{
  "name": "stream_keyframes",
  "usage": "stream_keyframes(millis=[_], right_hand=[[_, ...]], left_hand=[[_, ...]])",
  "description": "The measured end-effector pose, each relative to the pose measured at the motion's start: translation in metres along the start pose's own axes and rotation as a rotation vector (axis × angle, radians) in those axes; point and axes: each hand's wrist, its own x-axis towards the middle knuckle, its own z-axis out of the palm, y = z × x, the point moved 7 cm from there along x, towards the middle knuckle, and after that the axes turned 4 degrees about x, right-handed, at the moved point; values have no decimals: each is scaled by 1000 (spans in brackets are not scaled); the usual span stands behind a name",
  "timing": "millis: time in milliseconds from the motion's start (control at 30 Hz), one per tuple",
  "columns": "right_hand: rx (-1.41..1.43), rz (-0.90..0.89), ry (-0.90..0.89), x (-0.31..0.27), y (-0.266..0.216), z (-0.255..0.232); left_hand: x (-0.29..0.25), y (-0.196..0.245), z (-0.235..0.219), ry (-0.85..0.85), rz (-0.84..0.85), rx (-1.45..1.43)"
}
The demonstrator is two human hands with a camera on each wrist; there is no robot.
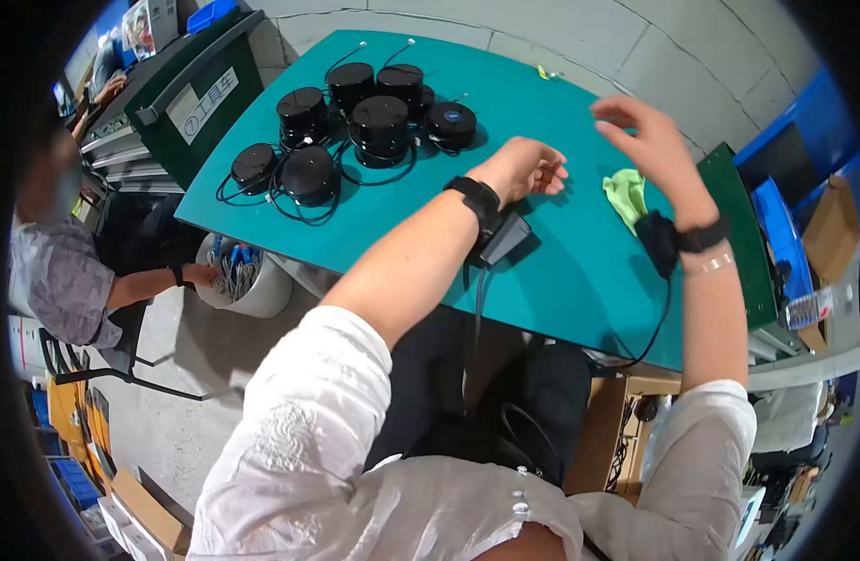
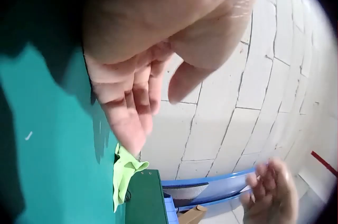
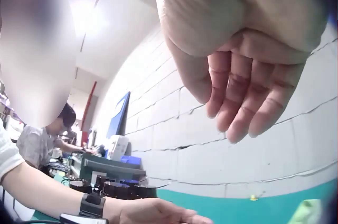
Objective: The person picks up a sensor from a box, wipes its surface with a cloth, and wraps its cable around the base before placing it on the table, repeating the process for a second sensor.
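My left hand (image 1: pixel 528 170) is held over the middle of the teal tabletop with loosely bent fingers and nothing in it. In the left wrist view, the palm and relaxed fingers of that hand (image 2: pixel 129 76) hang beside the table surface. Raised on the right is my right hand (image 1: pixel 640 140), also empty, its fingers gently bent. The right wrist view shows its fingers (image 3: pixel 240 92) hanging loosely. Below the right hand lies a light green cloth (image 1: pixel 624 198). Several round black devices with cables, one of them a short cylinder (image 1: pixel 380 131), stand left of my left hand.
The teal table (image 1: pixel 393 234) meets a white block wall (image 1: pixel 561 33). A small yellow object (image 1: pixel 547 72) lies near the back edge. At left, a seated person (image 1: pixel 65 271) reaches into a white bucket (image 1: pixel 262 294) of cables beside a green cabinet (image 1: pixel 192 103). Blue bins (image 1: pixel 781 234) stand right.
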Motion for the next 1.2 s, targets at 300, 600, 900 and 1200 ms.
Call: stream_keyframes(millis=[300, 600, 900, 1200], right_hand=[[218, -135, -268, 59, 47, 167], [-8, -232, -262, 82, 21, 201], [61, 4, -37, 45, 35, 128], [258, -39, 44, -47, 36, 33]], left_hand=[[-54, 112, -46, 118, 686, -274], [-48, 104, -59, 305, 743, -384], [-59, 112, -73, 251, 827, -442], [-20, 37, -15, 163, 135, 11]])
